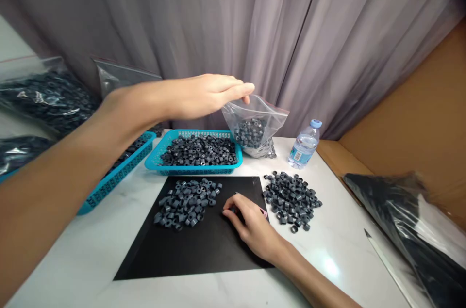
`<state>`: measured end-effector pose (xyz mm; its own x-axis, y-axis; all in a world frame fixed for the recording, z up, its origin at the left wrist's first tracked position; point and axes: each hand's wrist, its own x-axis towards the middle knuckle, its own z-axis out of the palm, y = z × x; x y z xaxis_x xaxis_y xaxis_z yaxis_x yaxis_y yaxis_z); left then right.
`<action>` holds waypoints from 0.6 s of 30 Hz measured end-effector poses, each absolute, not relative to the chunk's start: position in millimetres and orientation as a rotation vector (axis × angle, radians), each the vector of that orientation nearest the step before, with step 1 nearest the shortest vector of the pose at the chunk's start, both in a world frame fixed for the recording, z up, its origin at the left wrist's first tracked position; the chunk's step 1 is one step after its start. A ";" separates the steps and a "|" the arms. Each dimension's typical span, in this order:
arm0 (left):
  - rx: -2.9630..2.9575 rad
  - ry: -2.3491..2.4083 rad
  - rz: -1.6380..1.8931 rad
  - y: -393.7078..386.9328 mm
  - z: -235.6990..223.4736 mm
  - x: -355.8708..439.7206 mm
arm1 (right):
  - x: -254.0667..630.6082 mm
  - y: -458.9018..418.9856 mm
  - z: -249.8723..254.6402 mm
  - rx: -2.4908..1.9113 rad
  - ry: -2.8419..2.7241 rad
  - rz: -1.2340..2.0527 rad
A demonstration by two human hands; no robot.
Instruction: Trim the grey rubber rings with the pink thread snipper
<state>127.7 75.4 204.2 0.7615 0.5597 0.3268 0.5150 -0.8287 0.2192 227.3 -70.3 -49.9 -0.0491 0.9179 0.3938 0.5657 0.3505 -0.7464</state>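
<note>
Here, a white table [91, 250] holds a black mat [189, 254] before grey curtains [204, 17]

Black mat [182, 254] on white tabletop [83, 259]. Left heap of dark rings [187, 203] on mat; second heap [291, 199] just off its right edge. Right hand [251, 225] over mat's right side, fingers curled, pink object [264, 212] partly hidden. Beyond mat: ring-filled blue basket [196, 170], clear bag [269, 123], bottle [304, 147] farther right. Left hand [218, 97] raised beyond mat; contact with bag unclear.

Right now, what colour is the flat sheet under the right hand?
The sheet is black; the head view shows it best.
</note>
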 end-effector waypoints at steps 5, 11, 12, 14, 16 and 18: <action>2.923 0.618 0.396 55.0 101.1 82.0 | 229.8 -69.7 -48.9 -1.311 -1.744 0.495; 3.261 0.658 0.309 58.6 16.6 86.5 | 229.5 -70.0 -51.8 -1.293 -1.738 0.480; 3.259 0.672 0.319 57.3 14.7 86.6 | 229.0 -70.1 -52.3 -1.293 -1.739 0.481; 3.259 0.681 0.336 54.3 14.7 85.2 | 228.2 -70.0 -52.8 -1.291 -1.744 0.480; 3.250 0.673 0.356 52.9 15.3 82.8 | 227.8 -69.8 -52.9 -1.290 -1.749 0.476; 3.230 0.663 0.380 53.8 14.2 81.1 | 227.9 -69.7 -52.4 -1.293 -1.749 0.470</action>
